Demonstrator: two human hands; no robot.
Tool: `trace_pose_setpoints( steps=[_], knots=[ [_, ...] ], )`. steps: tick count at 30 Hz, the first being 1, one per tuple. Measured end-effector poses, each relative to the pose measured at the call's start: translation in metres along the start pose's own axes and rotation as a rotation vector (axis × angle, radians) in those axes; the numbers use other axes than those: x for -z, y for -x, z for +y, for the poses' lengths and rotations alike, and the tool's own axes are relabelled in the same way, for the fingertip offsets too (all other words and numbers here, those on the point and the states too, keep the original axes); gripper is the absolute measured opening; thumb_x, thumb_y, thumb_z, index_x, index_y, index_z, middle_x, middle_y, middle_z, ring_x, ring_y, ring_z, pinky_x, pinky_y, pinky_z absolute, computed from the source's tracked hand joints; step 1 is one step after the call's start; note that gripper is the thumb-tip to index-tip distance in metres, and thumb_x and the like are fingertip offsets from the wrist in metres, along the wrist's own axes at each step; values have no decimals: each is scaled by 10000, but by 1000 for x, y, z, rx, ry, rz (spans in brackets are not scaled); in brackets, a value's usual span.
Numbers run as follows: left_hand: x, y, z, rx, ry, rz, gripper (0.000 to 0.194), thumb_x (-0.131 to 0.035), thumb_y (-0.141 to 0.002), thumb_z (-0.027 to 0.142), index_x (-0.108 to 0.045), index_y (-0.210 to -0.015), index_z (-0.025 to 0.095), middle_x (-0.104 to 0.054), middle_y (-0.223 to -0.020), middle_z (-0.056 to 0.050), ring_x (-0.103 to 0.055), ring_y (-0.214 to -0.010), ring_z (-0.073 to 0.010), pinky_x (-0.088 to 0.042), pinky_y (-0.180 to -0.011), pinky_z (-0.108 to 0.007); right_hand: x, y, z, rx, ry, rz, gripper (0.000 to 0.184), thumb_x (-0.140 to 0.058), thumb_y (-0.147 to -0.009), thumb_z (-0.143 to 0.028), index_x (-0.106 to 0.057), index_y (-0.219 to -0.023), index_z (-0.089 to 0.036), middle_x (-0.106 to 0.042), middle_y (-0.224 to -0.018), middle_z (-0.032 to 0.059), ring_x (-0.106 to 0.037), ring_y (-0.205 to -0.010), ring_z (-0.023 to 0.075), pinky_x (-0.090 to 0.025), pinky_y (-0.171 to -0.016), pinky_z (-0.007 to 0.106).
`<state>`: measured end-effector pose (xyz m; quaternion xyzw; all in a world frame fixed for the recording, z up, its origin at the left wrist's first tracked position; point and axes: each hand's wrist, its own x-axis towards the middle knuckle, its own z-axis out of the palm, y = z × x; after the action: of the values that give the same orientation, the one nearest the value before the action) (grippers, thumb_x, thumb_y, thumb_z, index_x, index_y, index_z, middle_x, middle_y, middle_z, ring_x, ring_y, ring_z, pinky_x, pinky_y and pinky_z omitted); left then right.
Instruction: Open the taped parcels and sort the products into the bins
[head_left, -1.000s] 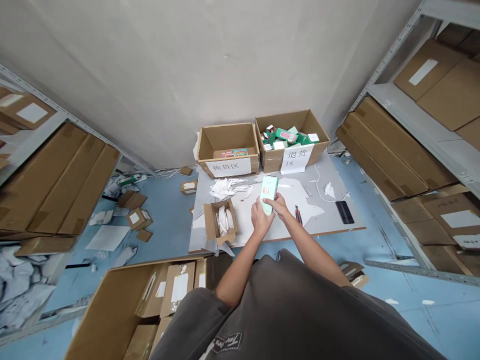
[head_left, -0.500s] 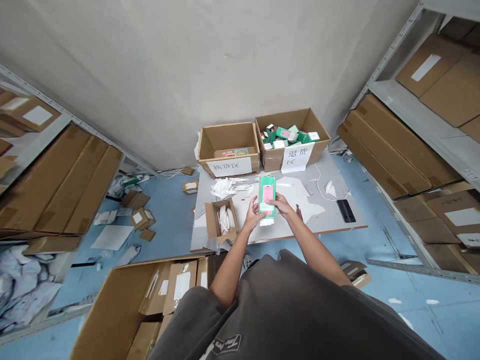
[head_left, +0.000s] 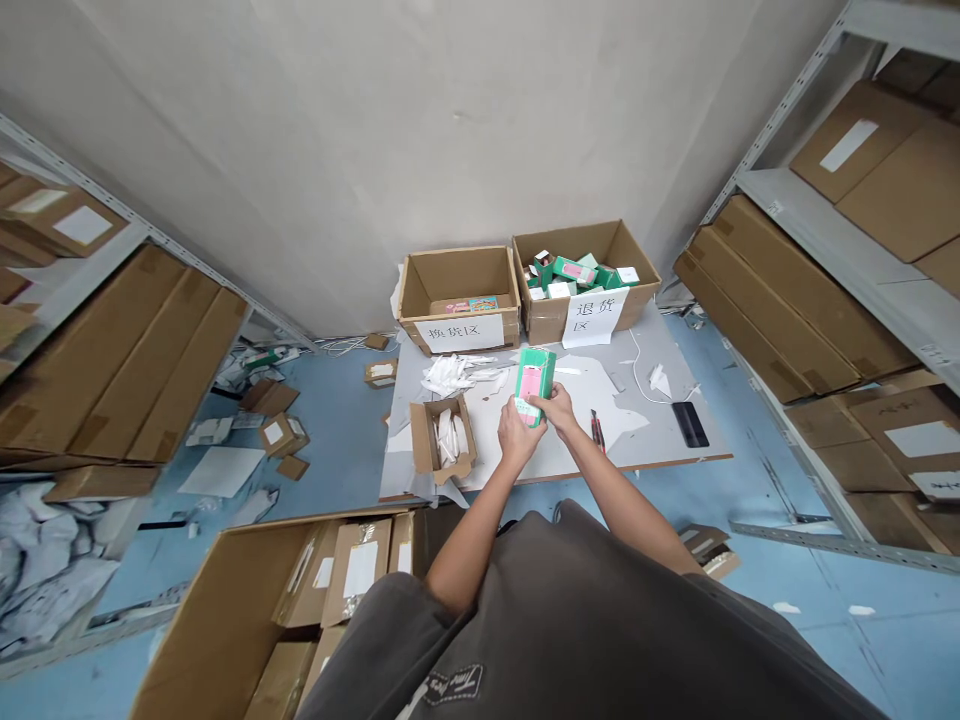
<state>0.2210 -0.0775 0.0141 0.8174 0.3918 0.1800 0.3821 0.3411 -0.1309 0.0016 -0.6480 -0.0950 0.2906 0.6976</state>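
A green box with a pink panel is held up over the table. My left hand wraps its lower left end. From the right side, my right hand grips the same box, its thumb across the front. To the right of that hand lies a red and black utility knife. Left of my left hand stands a small open carton with crumpled white paper inside. White paper scraps lie behind this carton.
Along the back stand two cartons with handwritten signs: the left carton holds a few colourful packs, the right carton several green boxes. A phone lies at right. A large carton of parcels is at lower left; loaded shelves flank both sides.
The green box has tilted and turned a little. My left hand has closed around its lower end, where its fingers were more spread before.
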Motion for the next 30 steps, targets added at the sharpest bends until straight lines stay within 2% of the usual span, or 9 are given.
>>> trace_pose_setpoints(
  steps=[4, 9, 12, 14, 16, 20, 23, 26, 30],
  knots=[
    [8, -11, -16, -11, 237, -37, 901, -897, -695, 335, -534, -1514, 240, -697, -1331, -121, -658, -1280, -362, -564, -1053, -474, 12, 5, -16, 5, -54, -98, 622, -948, -607, -461, -641, -1115, -273, -797, -1093, 45, -742, -1009, 260, -622, -878, 384],
    [7, -15, -42, 34, 753, -246, 1013, -908, -659, 385, -472, -1557, 207, -706, -1314, -112, -723, -1111, -260, -618, -948, -406, 24, 8, -31, -89, -136, -314, 590, -960, -608, -430, -707, -1114, -260, -820, -1097, 52, -755, -1042, 290, -606, -912, 410],
    [1, -14, -50, 73, 846, -340, 1050, -904, -663, 417, -439, -1581, 211, -714, -1297, -117, -738, -1040, -230, -625, -911, -391, 22, 9, -30, -94, -140, -314, 582, -976, -570, -391, -721, -1071, -241, -828, -1058, 56, -761, -1029, 295, -597, -934, 429],
    [0, -12, -52, 74, 828, -367, 1025, -886, -690, 451, -441, -1586, 226, -709, -1322, -119, -734, -1062, -234, -617, -927, -395, 21, 9, -26, -89, -140, -279, 591, -979, -558, -376, -716, -1069, -238, -830, -1034, 54, -766, -1013, 289, -598, -937, 429],
    [3, -10, -48, 46, 754, -327, 991, -873, -720, 482, -457, -1587, 242, -666, -1420, -130, -709, -1154, -255, -591, -993, -414, 19, 8, -22, -90, -135, -238, 601, -981, -550, -363, -700, -1068, -241, -829, -1006, 51, -772, -988, 282, -606, -927, 426],
    [10, -5, -26, -37, 366, -135, 1023, -913, -712, 488, -468, -1595, 224, -573, -1532, -178, -605, -1358, -348, -502, -1127, -481, 10, 4, -13, -78, -99, -85, 630, -975, -523, -371, -640, -1044, -253, -818, -982, 50, -779, -921, 278, -635, -866, 430],
    [10, -5, -5, -42, 116, -96, 1008, -913, -725, 451, -455, -1582, 181, -613, -1453, -218, -577, -1388, -411, -497, -1112, -511, -3, 2, -5, -73, -26, 29, 685, -951, -540, -412, -606, -1112, -262, -806, -1024, 45, -779, -920, 273, -651, -833, 429],
    [10, -10, 5, 1, 78, -76, 857, -867, -783, 397, -488, -1528, 211, -655, -1409, -194, -609, -1355, -407, -525, -1056, -488, -12, 3, 0, -58, 63, 84, 768, -938, -567, -434, -572, -1225, -279, -788, -1087, 27, -770, -985, 260, -651, -864, 413],
    [16, -21, -10, -10, 202, -88, 863, -914, -730, 395, -528, -1492, 270, -689, -1402, -121, -656, -1299, -359, -527, -1067, -465, -4, 4, -6, 32, 50, 3, 778, -950, -587, -462, -568, -1246, -301, -761, -1146, 32, -739, -1057, 253, -628, -924, 401]
  ],
)
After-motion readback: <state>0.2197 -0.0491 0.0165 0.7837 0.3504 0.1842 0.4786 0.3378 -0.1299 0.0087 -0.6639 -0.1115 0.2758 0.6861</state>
